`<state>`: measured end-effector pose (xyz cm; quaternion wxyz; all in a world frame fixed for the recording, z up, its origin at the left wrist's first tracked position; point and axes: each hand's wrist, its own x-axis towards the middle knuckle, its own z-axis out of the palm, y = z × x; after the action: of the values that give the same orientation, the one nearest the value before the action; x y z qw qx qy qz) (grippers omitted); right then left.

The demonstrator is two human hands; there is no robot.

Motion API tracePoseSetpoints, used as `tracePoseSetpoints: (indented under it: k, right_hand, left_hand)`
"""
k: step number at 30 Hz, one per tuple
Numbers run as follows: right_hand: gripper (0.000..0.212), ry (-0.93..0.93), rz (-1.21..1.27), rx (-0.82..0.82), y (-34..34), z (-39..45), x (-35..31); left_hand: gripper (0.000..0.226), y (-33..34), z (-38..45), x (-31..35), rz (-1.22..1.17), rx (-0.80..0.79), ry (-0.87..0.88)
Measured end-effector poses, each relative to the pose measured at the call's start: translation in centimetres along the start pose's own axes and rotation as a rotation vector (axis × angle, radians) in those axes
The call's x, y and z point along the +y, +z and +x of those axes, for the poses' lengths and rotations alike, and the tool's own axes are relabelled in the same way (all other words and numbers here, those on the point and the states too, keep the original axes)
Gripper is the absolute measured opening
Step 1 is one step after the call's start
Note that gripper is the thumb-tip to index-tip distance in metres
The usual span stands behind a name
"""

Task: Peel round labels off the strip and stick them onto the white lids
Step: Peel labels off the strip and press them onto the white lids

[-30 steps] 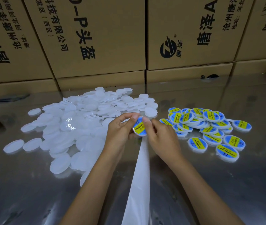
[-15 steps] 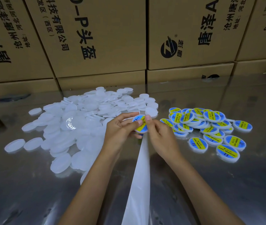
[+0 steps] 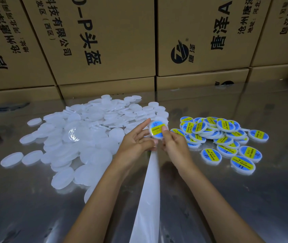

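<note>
Just above the middle of the frame, the labelled lid [image 3: 157, 129] is held up above the shiny surface [image 3: 245, 199], between the pile of plain white lids [image 3: 87, 137] on the left and the heap of finished lids [image 3: 227, 137] on the right.

The right hand [image 3: 175, 146] pinches its lower right edge, thumb on the label. The left hand [image 3: 136, 141] has its index finger stretched along the upper left edge, while its lower fingers seem to hold the backing strip [image 3: 150, 190], though I cannot see this clearly.

The label may wrinkle or lift at the rim if the thumb presses unevenly. The lid may also slip, because the pinch is only at the edge.

The lid's face is tilted toward the camera. The yellow band runs from lower left to upper right.
</note>
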<state>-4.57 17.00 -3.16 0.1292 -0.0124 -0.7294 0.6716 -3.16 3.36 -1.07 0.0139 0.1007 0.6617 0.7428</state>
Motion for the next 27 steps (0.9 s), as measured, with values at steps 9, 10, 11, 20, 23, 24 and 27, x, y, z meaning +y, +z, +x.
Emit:
tracePoseSetpoints:
  k: [9,10,11,20,23,24,27]
  right_hand:
    - [0.036,0.340,0.402,0.389,-5.7,3.3,0.4]
    - [0.035,0.353,0.458,0.407,-6.3,3.6,0.5]
    - [0.034,0.360,0.511,0.415,-6.8,3.8,0.5]
    - [0.016,0.357,0.637,0.335,-7.1,3.5,0.7]
    - [0.013,0.329,0.569,0.305,-6.3,3.3,0.5]
    - [0.013,0.314,0.533,0.289,-6.0,3.2,0.5]
    - [0.014,0.253,0.416,0.228,-5.1,2.8,0.5]
  left_hand:
    - [0.025,-1.2,0.3,0.7,-0.013,0.307,-0.054]
    - [0.024,-1.3,0.5,0.6,-0.013,0.329,-0.071]
    - [0.023,-1.4,0.6,0.4,-0.010,0.349,-0.085]
    - [0.033,-4.3,1.5,-0.8,0.315,0.702,0.011]
    - [0.024,-5.1,1.6,-1.2,0.628,0.664,0.061]
    - [0.022,-5.3,1.6,-1.5,0.716,0.592,0.056]
    - [0.028,-5.2,1.5,-2.4,0.964,0.385,0.054]
